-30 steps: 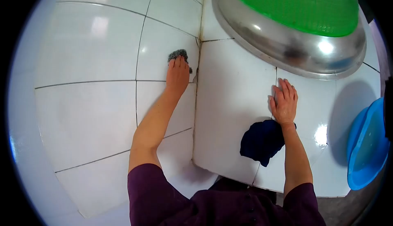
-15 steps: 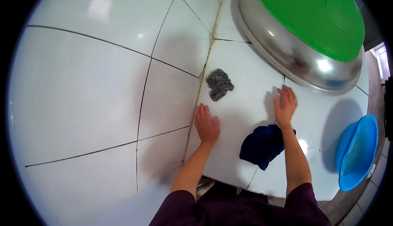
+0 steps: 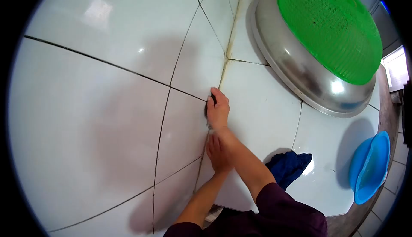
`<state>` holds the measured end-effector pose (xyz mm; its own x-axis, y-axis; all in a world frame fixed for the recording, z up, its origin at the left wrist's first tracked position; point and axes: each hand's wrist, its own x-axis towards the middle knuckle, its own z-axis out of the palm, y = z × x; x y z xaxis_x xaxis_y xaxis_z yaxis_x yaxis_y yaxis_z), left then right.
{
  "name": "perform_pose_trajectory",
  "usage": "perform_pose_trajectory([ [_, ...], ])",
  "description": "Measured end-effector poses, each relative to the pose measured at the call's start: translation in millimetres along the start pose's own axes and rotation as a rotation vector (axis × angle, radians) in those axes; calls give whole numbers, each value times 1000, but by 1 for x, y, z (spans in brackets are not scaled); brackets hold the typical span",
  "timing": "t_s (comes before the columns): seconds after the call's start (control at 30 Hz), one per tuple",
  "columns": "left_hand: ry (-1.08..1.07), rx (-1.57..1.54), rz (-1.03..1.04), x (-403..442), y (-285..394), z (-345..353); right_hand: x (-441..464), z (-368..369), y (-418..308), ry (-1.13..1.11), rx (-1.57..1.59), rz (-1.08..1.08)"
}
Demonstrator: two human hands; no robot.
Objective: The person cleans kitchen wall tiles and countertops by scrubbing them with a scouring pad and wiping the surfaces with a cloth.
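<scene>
In the head view, my right hand (image 3: 218,109) is closed around a grey steel wool scrubber (image 3: 207,111), pressing it to the tiled wall where wall and counter meet. Only a dark edge of the scrubber shows; my fingers cover the rest. Just below, my left hand (image 3: 219,154) rests flat near the same joint, fingers stretched toward the wall and holding nothing. My right forearm crosses over part of it. A crumpled dark blue cloth (image 3: 288,168) lies on the white tiled counter (image 3: 266,104), to the right of my right forearm.
At the back right, a green plastic strainer basket (image 3: 330,31) lies upside down over a large upturned metal basin (image 3: 300,72). A blue plastic basin (image 3: 371,168) stands by the counter's right edge. White tiled wall (image 3: 98,117) rises on the left.
My right hand has crossed leftward from beside the metal basin and taken hold of the scrubber, which has moved from the counter to the wall joint. The left hand stays low by the wall.
</scene>
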<state>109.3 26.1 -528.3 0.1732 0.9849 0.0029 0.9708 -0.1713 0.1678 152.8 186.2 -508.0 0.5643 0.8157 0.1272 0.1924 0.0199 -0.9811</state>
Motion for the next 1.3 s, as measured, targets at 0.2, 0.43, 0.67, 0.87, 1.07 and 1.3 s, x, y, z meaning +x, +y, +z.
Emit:
perform_pose_trajectory([
  [0.2,38,-77,-20,3,-1,1,13,-17,0,-58,278,150],
  [0.43,40,-24,25,0,-3,4,-9,-47,9,-227,-367,65],
  [0.67,17,92,3,-1,-4,9,-13,-20,-4,59,546,476],
  [0.87,10,29,40,-5,-7,11,6,-18,-13,-69,61,20],
  [1.07,33,-16,18,0,-3,8,1,-25,-27,-94,100,-100],
  [1.3,31,-51,4,-3,-1,7,13,-31,-21,-162,81,-62],
])
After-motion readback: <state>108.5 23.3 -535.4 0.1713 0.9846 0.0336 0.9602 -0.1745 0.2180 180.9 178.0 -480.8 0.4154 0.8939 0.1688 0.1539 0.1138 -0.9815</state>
